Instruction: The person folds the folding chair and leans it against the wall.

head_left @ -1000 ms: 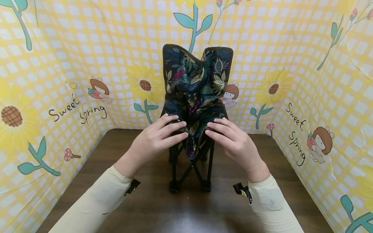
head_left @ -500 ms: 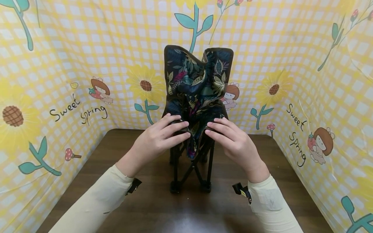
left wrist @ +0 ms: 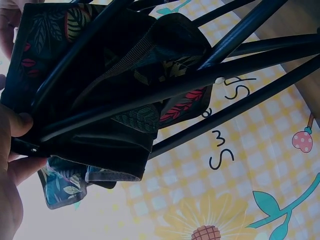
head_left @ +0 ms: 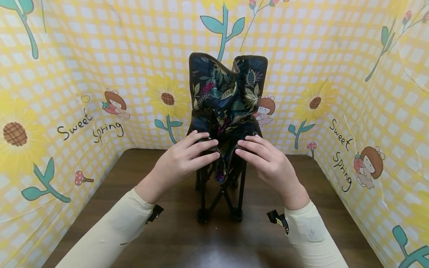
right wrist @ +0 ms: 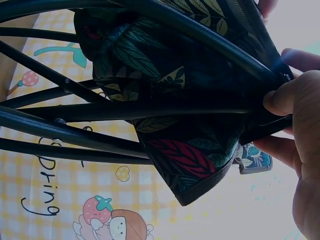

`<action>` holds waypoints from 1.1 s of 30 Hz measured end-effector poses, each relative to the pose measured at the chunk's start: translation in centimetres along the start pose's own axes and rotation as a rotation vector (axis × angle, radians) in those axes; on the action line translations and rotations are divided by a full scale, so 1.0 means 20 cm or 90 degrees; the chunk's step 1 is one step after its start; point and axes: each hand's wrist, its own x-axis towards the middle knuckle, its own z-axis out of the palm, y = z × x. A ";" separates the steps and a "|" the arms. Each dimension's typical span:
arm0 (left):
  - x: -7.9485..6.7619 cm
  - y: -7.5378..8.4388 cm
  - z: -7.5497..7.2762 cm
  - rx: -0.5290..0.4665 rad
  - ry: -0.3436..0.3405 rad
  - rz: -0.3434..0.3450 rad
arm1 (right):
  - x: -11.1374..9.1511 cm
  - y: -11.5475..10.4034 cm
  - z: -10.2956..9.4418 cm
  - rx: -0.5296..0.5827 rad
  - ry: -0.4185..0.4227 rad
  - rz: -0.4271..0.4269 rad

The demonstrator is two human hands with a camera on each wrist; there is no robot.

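Note:
A small folding camp chair (head_left: 226, 95) stands partly folded, its dark leaf-print fabric creased down the middle and sagging in a V at the front. Crossed black legs (head_left: 222, 191) hold it up. My left hand (head_left: 179, 158) grips the seat's left front corner, fingers over the top. In the left wrist view the thumb of the left hand (left wrist: 11, 187) presses that corner (left wrist: 37, 142) from below. Opposite, my right hand (head_left: 269, 162) holds the right front corner. The right wrist view has the right hand (right wrist: 305, 140) with its thumb under the fabric beside a tube end (right wrist: 257, 105).
Under the chair is a dark brown wooden table (head_left: 151, 230) with rounded far corners. A yellow-and-white checked cloth (head_left: 140, 44) with flowers and lettering surrounds it at the back and both sides. Black wrist mounts (head_left: 155, 214) sit on the cream sleeves (head_left: 110, 227).
My left hand has shifted slightly to the right with its corner of the chair, and the left front leg has moved a little closer to the right one. My right hand has hardly moved.

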 end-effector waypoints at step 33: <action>0.01 -0.01 0.00 -0.029 0.019 0.000 | 0.05 -0.01 0.02 0.026 -0.002 0.008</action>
